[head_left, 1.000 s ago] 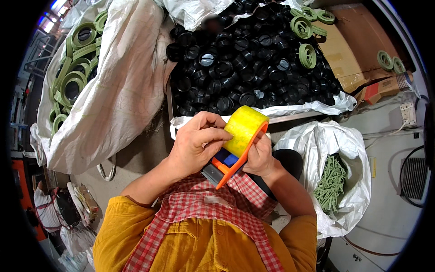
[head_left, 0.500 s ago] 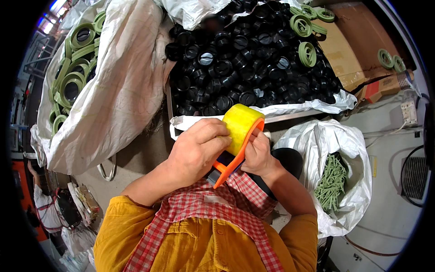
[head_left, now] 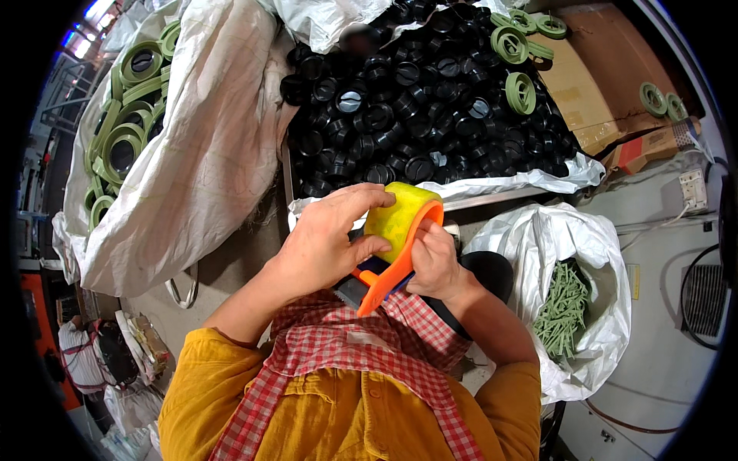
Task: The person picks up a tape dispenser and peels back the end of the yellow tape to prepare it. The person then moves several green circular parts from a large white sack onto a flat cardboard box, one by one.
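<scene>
An orange tape dispenser (head_left: 377,293) with a wide roll of yellow tape (head_left: 401,219) is in front of my chest. My right hand (head_left: 434,260) is closed around its right side, fingers curled at the orange rim by the roll's core. My left hand (head_left: 327,230) is at the roll's left side, with thumb and forefinger spread apart and their tips at the tape's surface. A gap shows between the left palm and the roll. The dispenser's lower end, with a dark part, tilts toward my apron (head_left: 346,342). The right fingertips are partly hidden.
Ahead lies a lined tray heaped with black round caps (head_left: 415,115). Green rings (head_left: 521,94) lie along its right edge and fill a white sack (head_left: 184,154) at left. At right, a white bag (head_left: 600,307) holds green strips (head_left: 565,311). Cardboard (head_left: 576,84) lies far right.
My left fingers have opened from lying pressed together on the roll to a spread thumb and forefinger. The dispenser and roll have shifted slightly left. The right hand keeps its hold.
</scene>
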A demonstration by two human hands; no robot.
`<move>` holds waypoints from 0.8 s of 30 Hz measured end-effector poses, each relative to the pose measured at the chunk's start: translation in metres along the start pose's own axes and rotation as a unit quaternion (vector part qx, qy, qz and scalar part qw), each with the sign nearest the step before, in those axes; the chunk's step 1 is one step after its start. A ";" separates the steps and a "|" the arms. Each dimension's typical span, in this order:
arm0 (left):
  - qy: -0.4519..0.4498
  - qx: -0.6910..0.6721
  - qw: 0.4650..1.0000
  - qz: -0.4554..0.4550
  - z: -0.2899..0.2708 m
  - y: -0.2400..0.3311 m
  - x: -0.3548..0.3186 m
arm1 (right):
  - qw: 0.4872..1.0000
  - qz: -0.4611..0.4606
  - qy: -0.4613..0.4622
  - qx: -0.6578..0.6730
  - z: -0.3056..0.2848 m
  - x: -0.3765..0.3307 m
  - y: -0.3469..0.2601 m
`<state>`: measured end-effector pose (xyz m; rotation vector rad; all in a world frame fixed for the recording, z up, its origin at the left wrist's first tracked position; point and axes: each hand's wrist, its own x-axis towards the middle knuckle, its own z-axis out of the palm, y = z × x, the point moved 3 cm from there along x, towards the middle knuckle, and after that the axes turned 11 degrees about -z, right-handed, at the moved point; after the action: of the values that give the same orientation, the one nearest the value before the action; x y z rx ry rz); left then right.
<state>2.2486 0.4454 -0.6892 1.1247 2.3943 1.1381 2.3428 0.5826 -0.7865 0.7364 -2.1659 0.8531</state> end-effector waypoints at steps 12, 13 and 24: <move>-0.025 0.050 0.996 0.067 0.004 0.002 -0.003 | 1.000 -0.003 -0.019 -0.023 0.001 0.003 -0.002; -0.024 0.051 0.995 0.078 0.005 0.004 -0.003 | 1.000 -0.007 -0.009 -0.028 0.001 0.003 -0.002; -0.004 0.021 0.993 0.118 0.009 0.005 -0.006 | 0.999 -0.012 -0.002 -0.045 0.001 -0.001 -0.002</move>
<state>2.2606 0.4478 -0.6917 1.4546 2.3362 1.1529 2.3442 0.5803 -0.7872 0.7166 -2.1798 0.7372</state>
